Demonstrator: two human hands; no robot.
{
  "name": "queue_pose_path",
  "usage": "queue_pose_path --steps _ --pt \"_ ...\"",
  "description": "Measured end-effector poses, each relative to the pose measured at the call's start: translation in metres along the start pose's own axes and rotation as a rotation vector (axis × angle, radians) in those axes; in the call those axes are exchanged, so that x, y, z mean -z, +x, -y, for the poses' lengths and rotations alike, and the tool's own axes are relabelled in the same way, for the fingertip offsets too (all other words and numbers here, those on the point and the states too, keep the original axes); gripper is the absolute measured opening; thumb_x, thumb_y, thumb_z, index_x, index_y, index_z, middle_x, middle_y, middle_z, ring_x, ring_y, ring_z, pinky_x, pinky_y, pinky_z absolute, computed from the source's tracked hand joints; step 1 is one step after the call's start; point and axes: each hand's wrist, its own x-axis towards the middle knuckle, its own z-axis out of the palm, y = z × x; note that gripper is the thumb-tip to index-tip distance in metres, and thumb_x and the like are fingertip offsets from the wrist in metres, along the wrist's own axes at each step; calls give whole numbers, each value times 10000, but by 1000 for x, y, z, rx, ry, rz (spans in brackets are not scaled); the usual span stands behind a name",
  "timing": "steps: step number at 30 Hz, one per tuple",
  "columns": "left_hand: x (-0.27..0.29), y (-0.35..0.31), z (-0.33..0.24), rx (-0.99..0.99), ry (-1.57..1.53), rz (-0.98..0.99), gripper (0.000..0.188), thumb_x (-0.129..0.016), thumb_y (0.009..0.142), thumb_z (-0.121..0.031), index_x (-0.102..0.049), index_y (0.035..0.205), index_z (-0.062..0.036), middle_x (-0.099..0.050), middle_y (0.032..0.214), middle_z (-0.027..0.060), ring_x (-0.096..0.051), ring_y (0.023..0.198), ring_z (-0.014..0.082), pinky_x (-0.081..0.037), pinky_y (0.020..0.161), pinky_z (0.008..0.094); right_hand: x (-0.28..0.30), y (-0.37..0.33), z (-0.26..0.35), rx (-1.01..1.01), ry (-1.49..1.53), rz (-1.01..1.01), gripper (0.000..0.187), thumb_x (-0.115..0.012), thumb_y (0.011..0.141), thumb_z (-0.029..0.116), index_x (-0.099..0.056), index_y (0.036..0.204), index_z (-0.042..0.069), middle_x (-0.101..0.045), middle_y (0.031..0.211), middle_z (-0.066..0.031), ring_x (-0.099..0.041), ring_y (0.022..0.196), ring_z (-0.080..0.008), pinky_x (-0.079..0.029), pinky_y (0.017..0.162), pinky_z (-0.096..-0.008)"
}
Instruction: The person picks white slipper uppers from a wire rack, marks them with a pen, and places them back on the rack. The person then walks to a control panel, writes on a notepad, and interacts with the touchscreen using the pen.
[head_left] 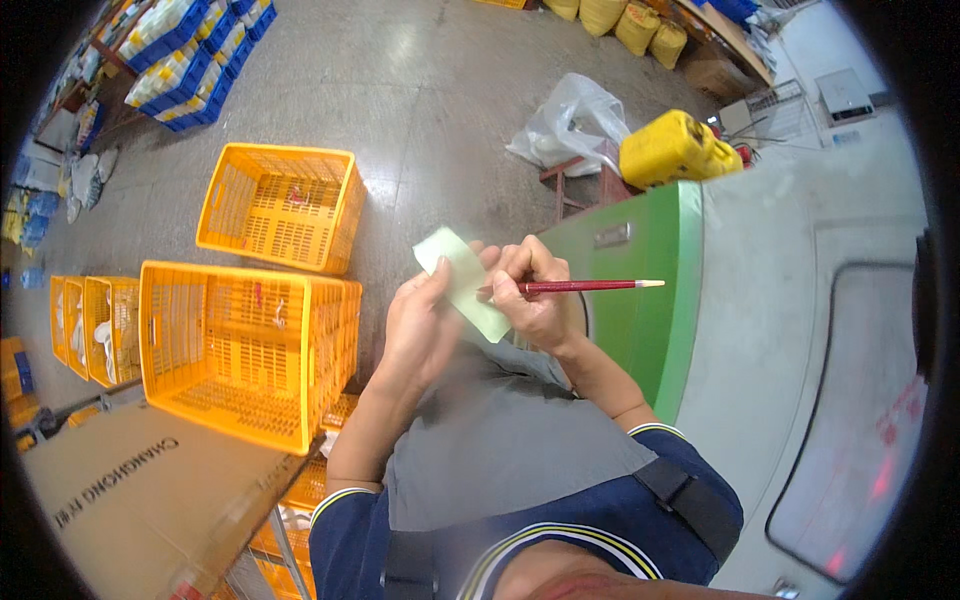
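Observation:
A pale green slip of paper (pixel 450 250) is pinched in my left hand (pixel 420 312), with the thumb lying over its face and the fingers behind. My right hand (pixel 535 292) grips a slim dark red pen (pixel 590 286) whose pale end points to the right. The other end of the pen meets the lower part of the paper, between my two hands. Any marks on the slip are too faint to make out. Both hands are held in front of my grey apron (pixel 500 440).
Orange plastic crates (pixel 225 340) stand close on my left, beside a cardboard box (pixel 140 480). To my right is a green and grey machine housing (pixel 640 300), with a yellow jerrycan (pixel 665 150) beyond it. Blue crates (pixel 190 85) are stacked at the far left.

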Motion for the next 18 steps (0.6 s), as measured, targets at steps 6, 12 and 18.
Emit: queue_pose_path --steps 6,12,18 --pt "58 228 -75 -76 -38 54 478 -345 1086 -225 -360 1411 125 -459 1426 295 -465 1346 391 -406 1140 478 22 180 -169 222 82 -141 198 -622 891 23 -466 771 42 -649 700 -76 -600 620 -91 -498 564 -274" --pt "82 485 -172 -65 85 -61 469 -349 1081 -206 -367 1404 134 -486 1405 290 -491 1326 386 -409 1139 486 83 336 -349 -359 -152 -319 164 -609 959 83 -459 897 53 -568 817 -30 -578 704 -91 -551 623 -285" --pt "81 690 -294 24 252 -93 504 -539 1028 -244 -445 1385 99 -607 1280 238 -597 1202 316 -471 1050 439 154 505 -448 -595 -362 -374 150 -623 971 188 -593 961 42 -616 860 -37 -599 737 -108 -529 631 -294"
